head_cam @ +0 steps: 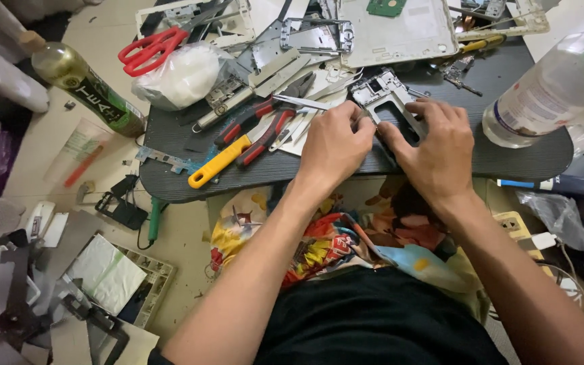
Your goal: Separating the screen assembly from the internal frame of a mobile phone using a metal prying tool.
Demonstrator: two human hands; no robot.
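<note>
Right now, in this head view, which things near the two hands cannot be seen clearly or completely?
- The left hand is closed, so whatever its fingertips pinch is hidden.
- The metal frame is partly covered by the right hand; its lower end cannot be seen.
- The clear plastic bottle is cut off by the right edge and blurred.
- The red scissors: blades hidden under clutter.
- Small parts on the dark board are too small to identify.

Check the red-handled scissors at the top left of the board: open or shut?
Shut. The red-handled scissors lie with their two loops side by side and nearly touching; their blades run under the clutter beside the white bag, so they are hidden.
</note>
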